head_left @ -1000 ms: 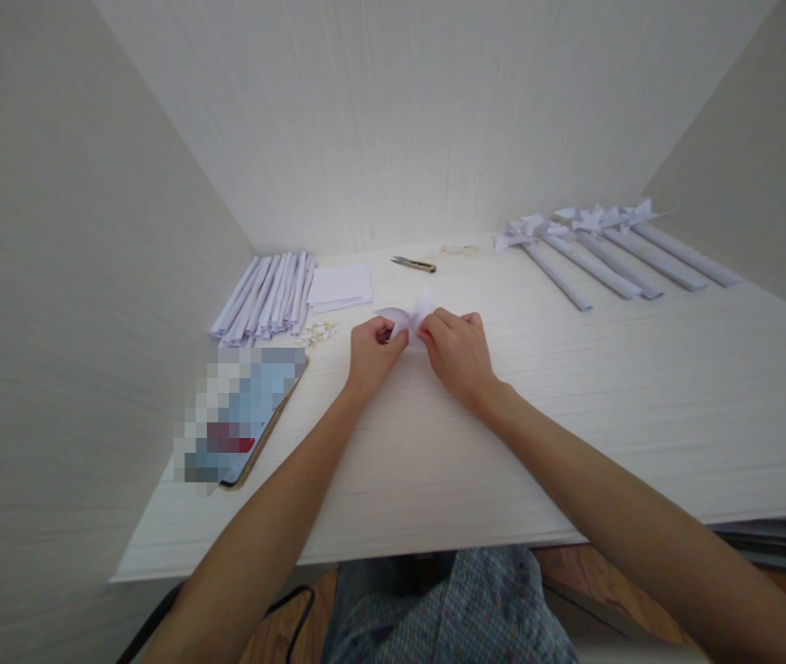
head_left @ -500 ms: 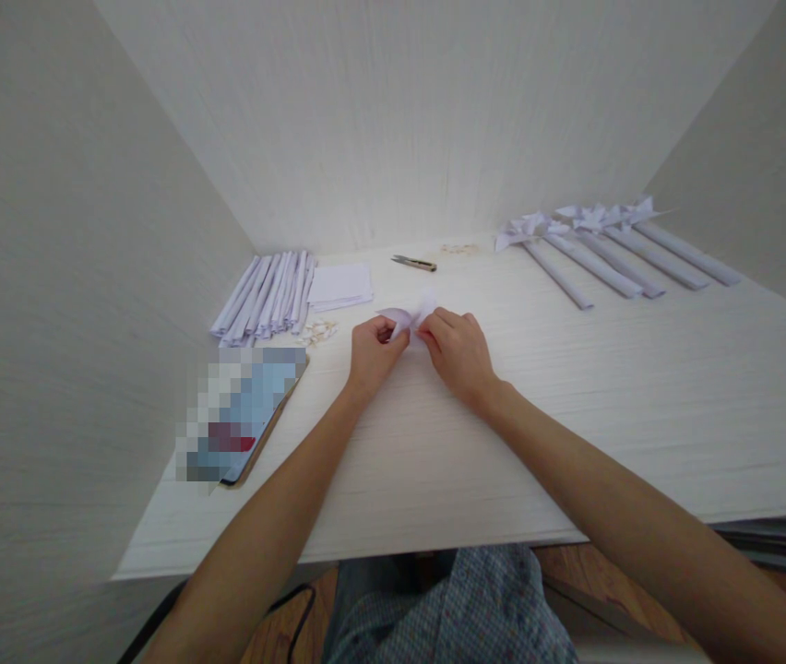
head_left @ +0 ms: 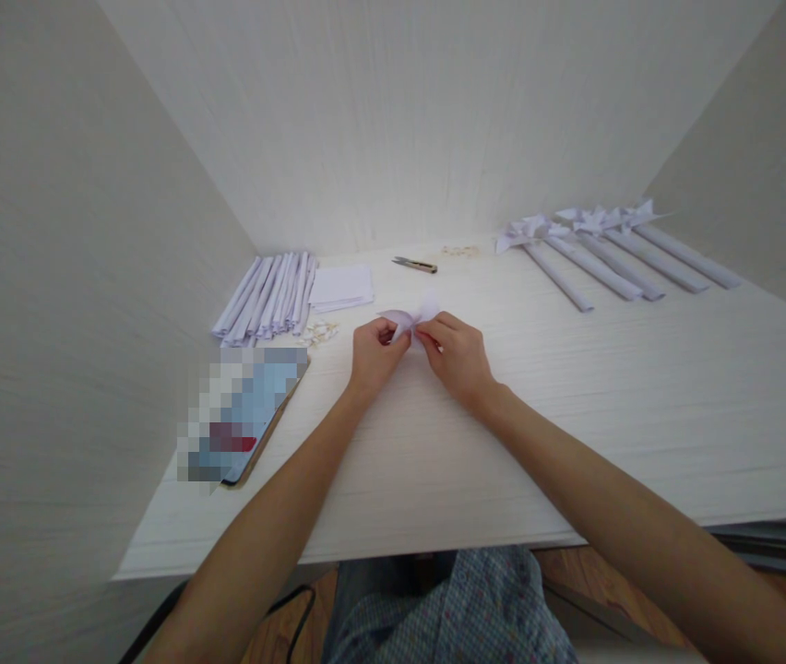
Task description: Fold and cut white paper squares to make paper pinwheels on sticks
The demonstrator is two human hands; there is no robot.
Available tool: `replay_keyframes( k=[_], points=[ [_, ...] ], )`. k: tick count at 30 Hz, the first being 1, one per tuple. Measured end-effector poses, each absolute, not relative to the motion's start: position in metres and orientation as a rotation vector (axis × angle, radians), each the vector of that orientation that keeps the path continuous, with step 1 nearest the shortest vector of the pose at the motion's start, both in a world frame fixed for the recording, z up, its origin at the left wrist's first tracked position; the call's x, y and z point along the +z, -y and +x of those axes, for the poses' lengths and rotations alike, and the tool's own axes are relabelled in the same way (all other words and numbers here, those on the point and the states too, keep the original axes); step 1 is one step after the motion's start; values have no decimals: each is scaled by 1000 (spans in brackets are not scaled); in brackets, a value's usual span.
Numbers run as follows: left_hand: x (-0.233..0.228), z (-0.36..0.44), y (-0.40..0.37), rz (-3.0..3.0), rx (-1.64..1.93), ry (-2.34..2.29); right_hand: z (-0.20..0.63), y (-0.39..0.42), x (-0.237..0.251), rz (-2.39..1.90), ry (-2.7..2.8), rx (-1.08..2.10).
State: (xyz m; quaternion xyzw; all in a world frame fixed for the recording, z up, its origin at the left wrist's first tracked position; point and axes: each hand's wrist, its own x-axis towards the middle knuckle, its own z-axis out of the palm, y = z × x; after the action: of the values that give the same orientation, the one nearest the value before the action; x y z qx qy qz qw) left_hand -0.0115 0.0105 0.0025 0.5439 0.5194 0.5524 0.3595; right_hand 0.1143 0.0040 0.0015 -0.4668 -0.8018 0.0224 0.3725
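Both hands mid-surface (head_left: 573, 415): left hand (head_left: 374, 355) and right hand (head_left: 458, 355), each grip pinching the white paper piece (head_left: 412, 317) between them. Snips (head_left: 414, 266) at 12 o'clock, paper rolls (head_left: 265, 297) at 10.

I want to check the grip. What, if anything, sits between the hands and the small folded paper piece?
Nothing visible: the left hand and the right hand both pinch the folded paper piece directly, above the table.

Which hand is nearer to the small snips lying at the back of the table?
The right hand. The snips lie just beyond it, slightly to its left. The left hand is farther, with the snips beyond it and off to its right.
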Motion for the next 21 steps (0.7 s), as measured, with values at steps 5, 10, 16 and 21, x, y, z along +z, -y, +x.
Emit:
replay_keyframes(
  k=[5, 10, 16, 21],
  points=[
    [2, -12, -12, 1355, 1463, -1370, 114, -5, -2, -1080, 2028, 94],
    [2, -12, -12, 1341, 1508, -1374, 116, -8, -5, -1113, 2063, 37],
    [1, -12, -11, 1356, 1536, -1377, 117, -7, -3, -1213, 2082, -83],
    [-1, -12, -12, 1359, 1556, -1380, 116, -3, 2, -1286, 2110, -160]
  ],
)
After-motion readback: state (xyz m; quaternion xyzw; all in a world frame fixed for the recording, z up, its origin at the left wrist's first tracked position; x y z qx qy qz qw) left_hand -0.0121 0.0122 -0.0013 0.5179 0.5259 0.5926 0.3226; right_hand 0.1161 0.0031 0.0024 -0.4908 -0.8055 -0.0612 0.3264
